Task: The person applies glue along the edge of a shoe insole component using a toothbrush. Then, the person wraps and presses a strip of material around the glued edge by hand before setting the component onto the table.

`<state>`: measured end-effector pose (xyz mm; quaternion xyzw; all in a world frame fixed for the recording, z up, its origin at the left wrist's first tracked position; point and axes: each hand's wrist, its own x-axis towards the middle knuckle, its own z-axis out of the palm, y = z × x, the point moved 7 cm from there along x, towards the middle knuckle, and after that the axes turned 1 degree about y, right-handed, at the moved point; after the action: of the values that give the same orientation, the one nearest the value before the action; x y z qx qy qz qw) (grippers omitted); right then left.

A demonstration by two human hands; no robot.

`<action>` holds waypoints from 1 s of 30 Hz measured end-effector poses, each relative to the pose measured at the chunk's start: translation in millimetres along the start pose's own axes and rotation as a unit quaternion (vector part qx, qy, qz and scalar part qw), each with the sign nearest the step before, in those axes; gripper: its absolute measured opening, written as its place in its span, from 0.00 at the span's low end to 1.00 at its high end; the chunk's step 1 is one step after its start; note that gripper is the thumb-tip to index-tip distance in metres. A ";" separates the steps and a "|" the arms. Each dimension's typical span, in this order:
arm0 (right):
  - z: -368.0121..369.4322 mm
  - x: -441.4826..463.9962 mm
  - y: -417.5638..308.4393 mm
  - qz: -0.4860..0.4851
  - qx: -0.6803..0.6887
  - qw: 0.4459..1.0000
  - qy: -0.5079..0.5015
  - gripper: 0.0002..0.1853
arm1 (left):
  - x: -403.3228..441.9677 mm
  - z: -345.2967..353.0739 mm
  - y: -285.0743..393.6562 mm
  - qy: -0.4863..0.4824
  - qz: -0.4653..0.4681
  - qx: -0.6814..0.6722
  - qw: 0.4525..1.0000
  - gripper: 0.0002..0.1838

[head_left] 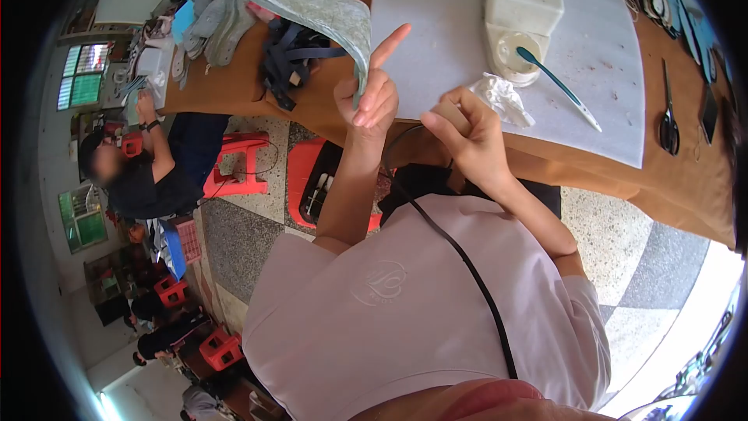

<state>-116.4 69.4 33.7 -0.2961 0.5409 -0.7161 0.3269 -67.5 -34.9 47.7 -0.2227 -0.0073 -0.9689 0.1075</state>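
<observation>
My left hand point(368, 101) is raised at the table's front edge, its fingers closed on the lower end of a curved grey sole point(312, 9), with the index finger stretched out. The sole has small holes near its far end. To the right, my right hand point(470, 132) is bent with its fingers pinched together; what they hold, if anything, is hidden. Just beyond it lies a crumpled white tissue point(505, 100). A white container point(523, 1) stands behind, and a teal-and-white brush point(565, 92) rests with its head over the container's lower cup.
Dark straps point(290, 54) and piled pieces point(230, 27) lie left on the brown-covered table point(210, 82). Scissors point(668, 121) and more soles point(678, 8) are at right. A red stool point(241, 162) and a seated person point(152, 164) are at left. A black cable point(460, 253) crosses my shirt.
</observation>
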 end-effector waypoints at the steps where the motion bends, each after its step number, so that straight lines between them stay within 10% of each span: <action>1: -0.3 0.9 0.5 0.001 -0.005 1.000 0.009 0.08 | -0.6 -1.8 -5.8 0.018 0.003 0.065 0.998 0.42; 9: -3.2 -1.4 -42.7 -0.211 -0.210 0.951 0.087 0.12 | -26.3 -29.9 -14.4 0.327 0.134 0.370 0.859 0.26; 15: -32.9 2.6 -34.3 -0.046 -0.022 0.994 0.100 0.18 | -17.9 -18.3 -39.9 0.165 -0.065 0.438 0.881 0.28; 19: -71.5 4.4 -47.6 -0.077 0.016 0.983 0.167 0.20 | -9.9 -26.3 -44.0 0.155 -0.230 0.592 0.757 0.28; 21: -99.6 -1.7 -60.0 -0.110 0.020 0.981 0.159 0.20 | 1.0 -47.7 -35.9 0.091 -0.270 0.832 0.476 0.21; 25: -122.6 -20.4 -66.1 -0.088 0.025 0.975 0.202 0.21 | 20.0 -45.9 -62.3 0.011 -0.280 0.886 0.370 0.15; 27: -134.2 -36.1 -64.3 -0.096 0.030 0.969 0.224 0.20 | 23.5 -50.4 -75.7 -0.120 -0.186 0.950 0.222 0.14; 30: -157.5 -70.2 -59.1 -0.008 0.013 0.955 0.295 0.19 | 22.6 -71.3 -74.5 -0.088 -0.194 0.948 0.235 0.12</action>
<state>-204.8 228.1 48.3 -0.0715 0.6016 -0.7811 0.1509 -133.8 28.9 -4.2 -0.0346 -0.9732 -0.2221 0.0475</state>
